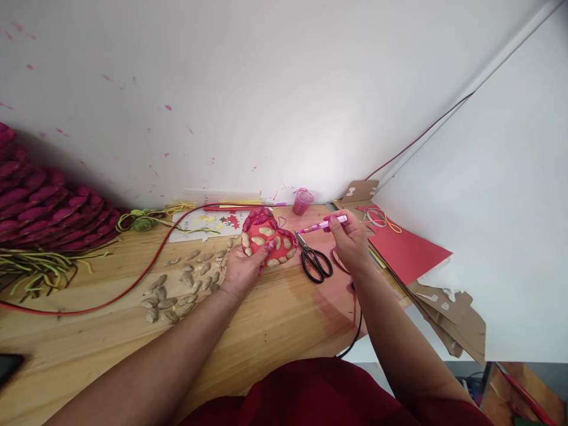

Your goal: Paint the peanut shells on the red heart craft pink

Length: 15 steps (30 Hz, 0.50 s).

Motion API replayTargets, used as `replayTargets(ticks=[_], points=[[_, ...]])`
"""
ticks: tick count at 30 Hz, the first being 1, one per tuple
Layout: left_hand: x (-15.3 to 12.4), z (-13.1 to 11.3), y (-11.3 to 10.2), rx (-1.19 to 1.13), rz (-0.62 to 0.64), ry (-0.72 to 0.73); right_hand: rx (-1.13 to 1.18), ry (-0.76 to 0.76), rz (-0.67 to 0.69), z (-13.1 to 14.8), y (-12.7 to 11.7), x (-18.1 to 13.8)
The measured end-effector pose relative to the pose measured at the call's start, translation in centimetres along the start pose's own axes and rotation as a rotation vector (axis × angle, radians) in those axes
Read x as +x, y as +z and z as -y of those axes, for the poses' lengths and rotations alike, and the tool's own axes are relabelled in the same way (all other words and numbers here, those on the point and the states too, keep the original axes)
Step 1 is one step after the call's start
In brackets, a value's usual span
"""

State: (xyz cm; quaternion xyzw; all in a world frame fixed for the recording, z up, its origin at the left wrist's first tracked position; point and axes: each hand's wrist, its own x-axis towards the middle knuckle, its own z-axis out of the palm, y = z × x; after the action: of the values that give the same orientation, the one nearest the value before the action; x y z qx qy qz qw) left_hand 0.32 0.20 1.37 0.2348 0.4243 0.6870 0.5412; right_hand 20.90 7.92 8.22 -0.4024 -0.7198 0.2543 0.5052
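Note:
My left hand grips a red heart-shaped piece by its lower left side, thumb across its front. Peanuts in the shell cover the heart; those along its upper edge are wet with magenta paint, the others are plain tan. Between the fingers of my right hand is a paintbrush with a pinkish handle, its tip close to the heart's right edge. Whether the tip touches the heart I cannot tell. Black-handled scissors lie on the table just below the brush. Behind stands a plastic cup of magenta paint.
Loose peanuts lie scattered left of my left hand. A red cable crosses the table. Magenta-painted peanut work stands far left. Red paper and cardboard pieces lie right, beside the white wall.

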Motion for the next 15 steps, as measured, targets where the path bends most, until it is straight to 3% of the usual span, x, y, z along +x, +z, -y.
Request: replayTargets(ticks=[15], points=[[0.07,-0.06,0.01,-0.007,-0.032,0.010,0.064,0.059,-0.041,0.27,0.48,-0.66]])
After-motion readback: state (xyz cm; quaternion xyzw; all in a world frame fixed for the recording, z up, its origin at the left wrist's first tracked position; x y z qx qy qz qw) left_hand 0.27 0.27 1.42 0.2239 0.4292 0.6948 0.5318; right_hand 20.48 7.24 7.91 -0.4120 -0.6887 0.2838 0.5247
